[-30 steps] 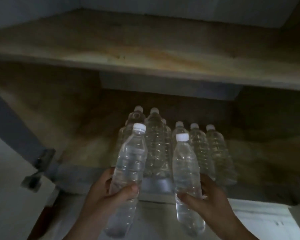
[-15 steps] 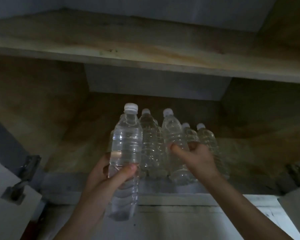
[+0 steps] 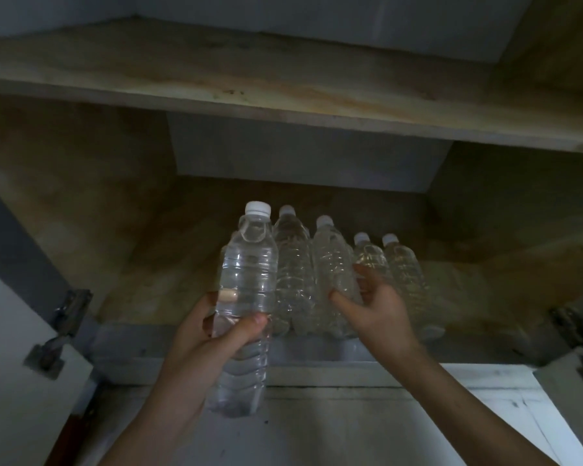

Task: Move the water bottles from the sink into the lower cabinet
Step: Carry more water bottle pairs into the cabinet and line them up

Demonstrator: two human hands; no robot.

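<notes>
Water bottles [image 3: 293,264]: at least four stand in lower cabinet [image 3: 169,264]. Left hand [image 3: 212,334] fingers grasp fifth bottle [image 3: 246,290], not yet in. Right hand [image 3: 377,311] at placed bottle [image 3: 330,264]; grasping or released, cannot tell. Sink unseen.

Domestic kitchen storage — worn wooden cabinet [image 3: 132,257], shelf board [image 3: 283,92], metal door hinges [image 3: 66,317], water bottles [image 3: 293,264] lined up inside.
</notes>
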